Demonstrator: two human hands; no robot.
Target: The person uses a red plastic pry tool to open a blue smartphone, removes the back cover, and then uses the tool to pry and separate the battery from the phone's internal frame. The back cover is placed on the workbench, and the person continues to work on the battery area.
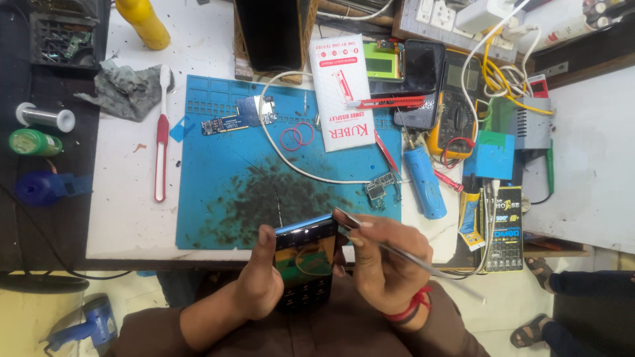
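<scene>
My left hand (pixel 259 277) grips an opened dark smartphone (pixel 304 261) by its left edge, thumb up along the side, holding it over my lap just below the table's front edge. My right hand (pixel 380 264) holds a thin metal tool (pixel 423 263) like a pen; its tip rests at the phone's upper right corner. A red thread band circles my right wrist. The phone's inside shows a gold-coloured patch and dark parts.
A blue work mat (pixel 218 165), stained black, lies on the white table with circuit boards (pixel 238 119), red rings, a white cable, a toothbrush (pixel 161 132), a white box (pixel 344 92), a multimeter (pixel 456 99) and a blue cylinder (pixel 423 182). Another person's sandalled feet (pixel 536 297) are at right.
</scene>
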